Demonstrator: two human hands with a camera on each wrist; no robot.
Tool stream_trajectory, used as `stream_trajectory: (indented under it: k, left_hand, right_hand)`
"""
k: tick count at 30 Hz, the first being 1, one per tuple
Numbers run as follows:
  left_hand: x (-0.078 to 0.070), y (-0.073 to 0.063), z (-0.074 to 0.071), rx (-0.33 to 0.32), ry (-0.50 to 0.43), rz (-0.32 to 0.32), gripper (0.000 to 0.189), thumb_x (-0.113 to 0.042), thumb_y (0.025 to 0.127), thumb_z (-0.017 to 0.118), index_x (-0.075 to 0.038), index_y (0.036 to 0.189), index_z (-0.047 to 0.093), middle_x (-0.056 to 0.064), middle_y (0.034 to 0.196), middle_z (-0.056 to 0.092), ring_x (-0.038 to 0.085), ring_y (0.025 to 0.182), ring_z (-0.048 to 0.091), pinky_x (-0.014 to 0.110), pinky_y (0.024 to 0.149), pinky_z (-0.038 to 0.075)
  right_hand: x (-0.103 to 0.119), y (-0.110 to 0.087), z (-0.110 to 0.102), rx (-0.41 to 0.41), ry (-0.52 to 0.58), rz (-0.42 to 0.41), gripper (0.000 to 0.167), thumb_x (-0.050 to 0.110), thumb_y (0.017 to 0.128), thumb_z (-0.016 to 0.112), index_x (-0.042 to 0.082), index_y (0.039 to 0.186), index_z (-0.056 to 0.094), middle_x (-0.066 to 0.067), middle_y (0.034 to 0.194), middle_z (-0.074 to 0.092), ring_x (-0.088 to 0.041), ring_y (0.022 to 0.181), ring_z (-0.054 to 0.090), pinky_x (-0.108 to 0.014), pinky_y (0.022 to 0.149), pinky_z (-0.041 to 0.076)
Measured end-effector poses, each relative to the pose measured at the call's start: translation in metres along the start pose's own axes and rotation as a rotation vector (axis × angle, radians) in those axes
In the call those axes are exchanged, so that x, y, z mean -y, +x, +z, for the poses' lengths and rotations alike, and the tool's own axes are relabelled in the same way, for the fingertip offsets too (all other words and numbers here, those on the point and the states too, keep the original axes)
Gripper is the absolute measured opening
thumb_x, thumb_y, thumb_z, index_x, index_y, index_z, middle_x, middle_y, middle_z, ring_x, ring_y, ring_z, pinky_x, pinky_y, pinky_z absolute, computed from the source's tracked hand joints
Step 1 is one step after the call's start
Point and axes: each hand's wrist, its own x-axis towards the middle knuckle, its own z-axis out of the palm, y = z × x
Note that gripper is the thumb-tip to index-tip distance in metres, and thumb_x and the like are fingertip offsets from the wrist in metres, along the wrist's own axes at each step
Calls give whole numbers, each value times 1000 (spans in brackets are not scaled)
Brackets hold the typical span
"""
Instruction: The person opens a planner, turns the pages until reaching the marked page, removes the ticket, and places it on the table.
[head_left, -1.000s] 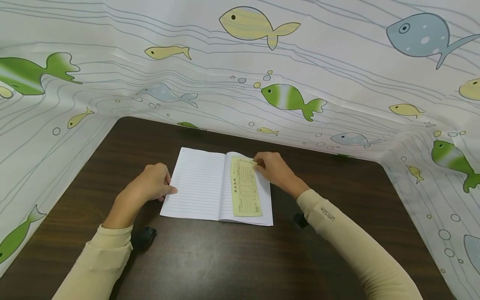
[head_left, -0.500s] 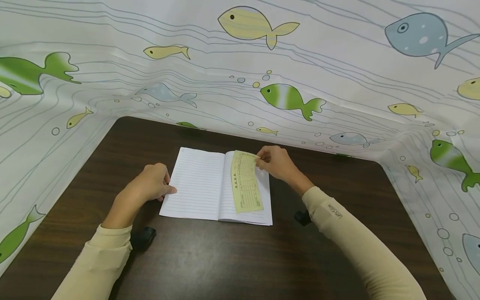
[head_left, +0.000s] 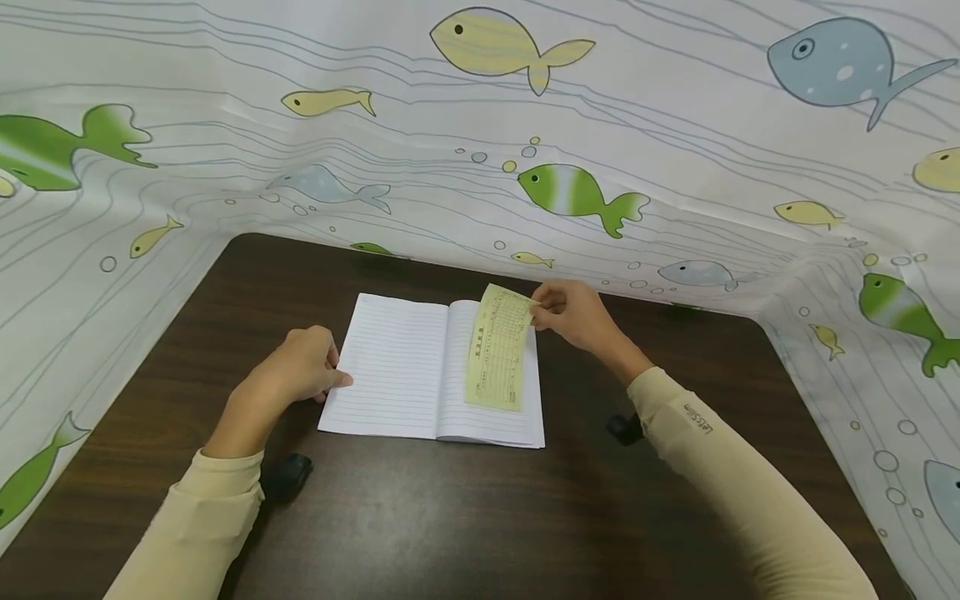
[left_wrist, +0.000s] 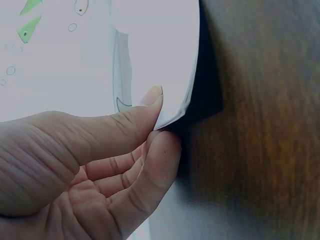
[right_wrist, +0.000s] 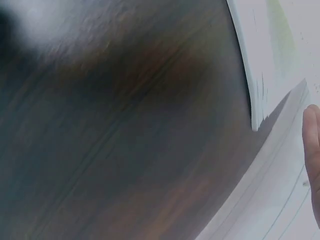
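An open notebook with lined white pages lies on the dark table. At its left edge my left hand pinches the pages between thumb and fingers; the left wrist view shows the thumb on top of the paper and the fingers beneath. My right hand pinches the upper right corner of a yellow-green printed slip. The slip is tilted over the right page, its upper end raised. In the right wrist view only part of the right hand shows at the edge, with the notebook's corner near it.
The brown wooden table extends around the notebook. A white sheet printed with fish rises behind it and along both sides. Black wrist devices sit under both forearms, the left one and the right one.
My right hand has moved right and away from me, lifting the slip's upper end and sliding it up the right page. The left hand stays at the notebook's edge.
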Motion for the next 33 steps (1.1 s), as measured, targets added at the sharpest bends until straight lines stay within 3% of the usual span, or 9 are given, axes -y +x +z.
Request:
stream_trajectory:
  k: [2, 12, 19, 26, 33]
  left_hand:
    - [0, 1, 0, 2, 4, 0, 29, -8, 96, 79, 14, 105, 62, 19, 82, 69, 20, 66, 71, 37, 66, 54]
    - [4, 0, -2, 20, 11, -23, 33, -9, 97, 79, 15, 109, 60, 19, 82, 69, 20, 67, 71, 39, 69, 54]
    - [2, 1, -1, 25, 8, -24, 31, -9, 97, 79, 14, 107, 60, 18, 82, 68, 21, 67, 71, 37, 67, 52]
    - [1, 2, -1, 24, 8, -15, 31, -9, 97, 79, 13, 106, 60, 18, 82, 69, 20, 66, 72, 38, 67, 52]
    - [2, 2, -1, 18, 1, -13, 32, -9, 96, 79, 14, 107, 60, 19, 83, 69, 19, 66, 71, 38, 67, 52]
  right_hand:
    - [-3, -1, -6, -2, 1, 12, 16, 4, 104, 67, -5, 117, 70, -24, 110, 77, -33, 93, 80, -50, 88, 64]
    - [-12, -5, -32, -8, -11, 34, 19, 6, 106, 65, -7, 120, 68, -25, 111, 75, -33, 94, 78, -29, 81, 64]
    - [-25, -13, -51, -3, 4, 87, 23, 7, 108, 61, -8, 125, 66, -27, 115, 73, -29, 95, 76, -26, 81, 63]
    - [-42, -22, -70, 6, 46, 134, 32, 9, 109, 60, -12, 133, 60, -33, 124, 70, -33, 99, 76, -22, 81, 61]
    - [-61, -32, -83, 58, 86, 202, 36, 12, 110, 59, -13, 135, 58, -33, 127, 70, -21, 96, 76, -27, 85, 63]
